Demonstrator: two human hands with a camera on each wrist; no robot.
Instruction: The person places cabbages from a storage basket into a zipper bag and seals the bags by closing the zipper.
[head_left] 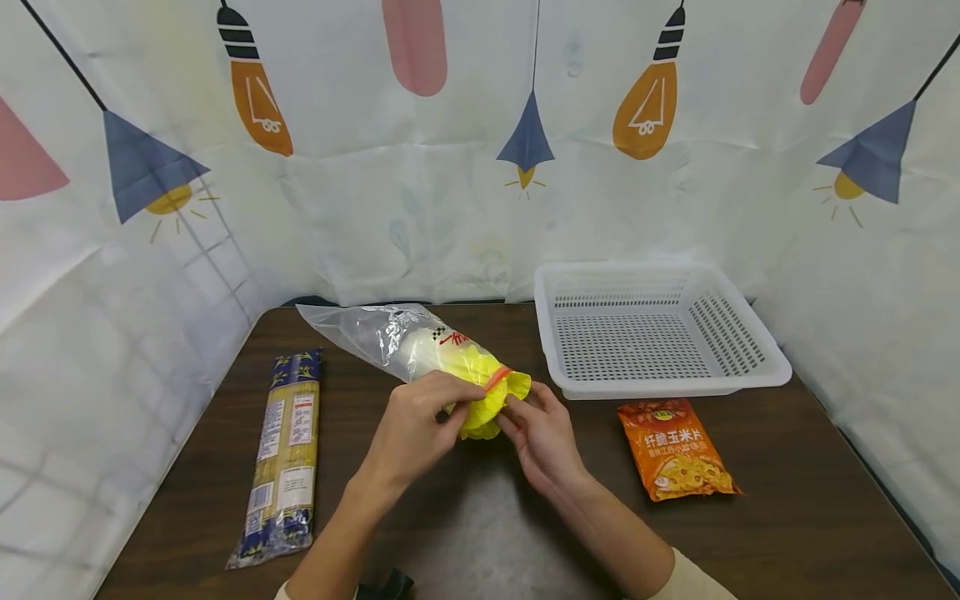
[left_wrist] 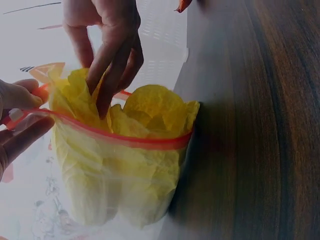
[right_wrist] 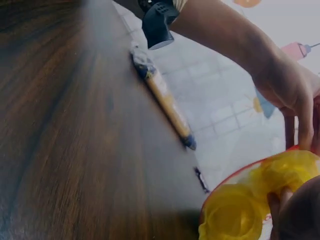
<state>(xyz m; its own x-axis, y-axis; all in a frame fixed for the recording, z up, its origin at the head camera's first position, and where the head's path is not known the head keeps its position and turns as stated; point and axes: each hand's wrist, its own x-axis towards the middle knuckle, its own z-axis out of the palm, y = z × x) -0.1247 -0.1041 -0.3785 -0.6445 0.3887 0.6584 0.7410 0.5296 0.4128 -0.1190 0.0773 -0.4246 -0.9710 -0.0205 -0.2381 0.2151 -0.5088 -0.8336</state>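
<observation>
A clear zip bag (head_left: pixel 360 333) with a red zip strip lies tilted mid-table, its mouth facing me. Inside are baby napa cabbages (left_wrist: pixel 145 175), white at the base, their frilly yellow leaves (head_left: pixel 480 414) poking past the strip. My left hand (head_left: pixel 420 417) pinches the red strip (left_wrist: pixel 165 143) at one end of the mouth between thumb and fingers. From the other side my right hand (head_left: pixel 542 437) reaches in, its fingers (left_wrist: pixel 105 82) extended down among the leaves and touching them. Its fingertips are partly hidden by the leaves.
A white perforated basket (head_left: pixel 555 350) stands at the back right. In front of it lies an orange snack packet (head_left: pixel 675 454). A long pack of dried noodles (head_left: pixel 288 450) lies at the left. Patterned cloth (head_left: pixel 450 217) hangs behind the table.
</observation>
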